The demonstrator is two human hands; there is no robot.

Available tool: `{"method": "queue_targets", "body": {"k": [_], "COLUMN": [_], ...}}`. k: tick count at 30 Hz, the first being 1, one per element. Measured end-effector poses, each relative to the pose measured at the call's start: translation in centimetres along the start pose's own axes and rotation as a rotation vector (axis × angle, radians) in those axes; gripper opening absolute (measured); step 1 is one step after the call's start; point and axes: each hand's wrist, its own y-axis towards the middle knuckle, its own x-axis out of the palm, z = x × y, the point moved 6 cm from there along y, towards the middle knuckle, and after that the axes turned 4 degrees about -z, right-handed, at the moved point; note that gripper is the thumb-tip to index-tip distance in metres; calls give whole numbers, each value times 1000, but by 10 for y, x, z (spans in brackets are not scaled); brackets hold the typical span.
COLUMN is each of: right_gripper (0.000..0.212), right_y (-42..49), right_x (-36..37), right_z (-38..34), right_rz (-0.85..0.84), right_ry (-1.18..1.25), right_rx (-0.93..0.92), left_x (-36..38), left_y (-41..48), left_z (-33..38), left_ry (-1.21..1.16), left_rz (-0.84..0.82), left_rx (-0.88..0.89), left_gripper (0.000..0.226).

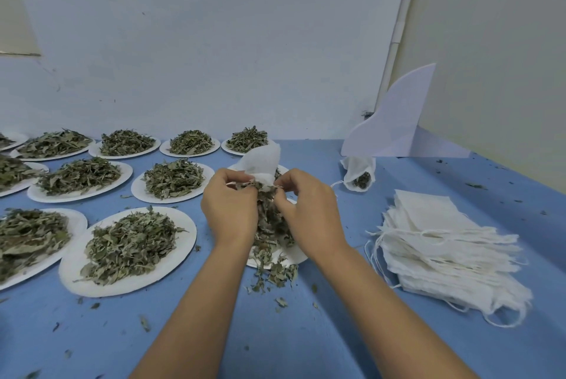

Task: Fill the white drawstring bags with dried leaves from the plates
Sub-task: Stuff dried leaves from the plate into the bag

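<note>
A white drawstring bag (pixel 262 162) is held up above a white plate (pixel 291 254) in the middle of the blue table. My left hand (pixel 229 208) grips the bag's mouth on its left side. My right hand (pixel 309 210) pinches the mouth on the right, with a bunch of dried leaves (pixel 271 222) between both hands. Leaves hang down from the bag's mouth onto the plate. Some leaves lie spilled on the cloth just in front of the plate.
Several white plates (pixel 127 251) heaped with dried leaves cover the left half of the table. A stack of empty white bags (pixel 447 243) lies at the right. A bag with leaves in it (pixel 360 173) lies by a white plastic stand (pixel 395 121). Wall close behind.
</note>
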Motion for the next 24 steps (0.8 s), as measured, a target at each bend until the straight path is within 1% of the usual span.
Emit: {"method": "queue_targets", "body": {"k": [2, 4, 7, 10, 12, 13, 15, 17, 20, 24], "right_gripper": [8, 10, 10, 10, 10, 9, 9, 8, 6, 2], "right_y": [1, 1, 0, -2, -2, -1, -1, -2, -2, 1], "right_x": [-3, -5, -7, -7, -7, -7, -7, -8, -6, -5], "right_z": [4, 8, 10, 9, 7, 7, 6, 6, 7, 10], "right_rz": [30, 54, 85, 100, 96, 98, 114, 123, 106, 57], "right_ry": [-46, -116, -223, -317, -365, -375, -342, -276, -172, 60], "right_rx": [52, 94, 107, 72, 47, 41, 37, 30, 25, 75], "left_x": [2, 6, 11, 15, 17, 18, 19, 18, 16, 9], "left_y": [-2, -4, -5, -7, -9, -10, -13, -14, -12, -7], "left_z": [1, 2, 1, 4, 7, 8, 9, 9, 8, 4], "left_ry": [35, 37, -18, -94, -105, -85, -54, -70, -124, -112], "left_rz": [-69, -173, -294, -341, -345, -339, -320, -298, -296, -260], "left_rx": [26, 34, -24, -55, -23, 7, 47, 47, 16, 17], "left_gripper": [23, 20, 21, 16, 7, 10, 20, 24, 25, 25]}}
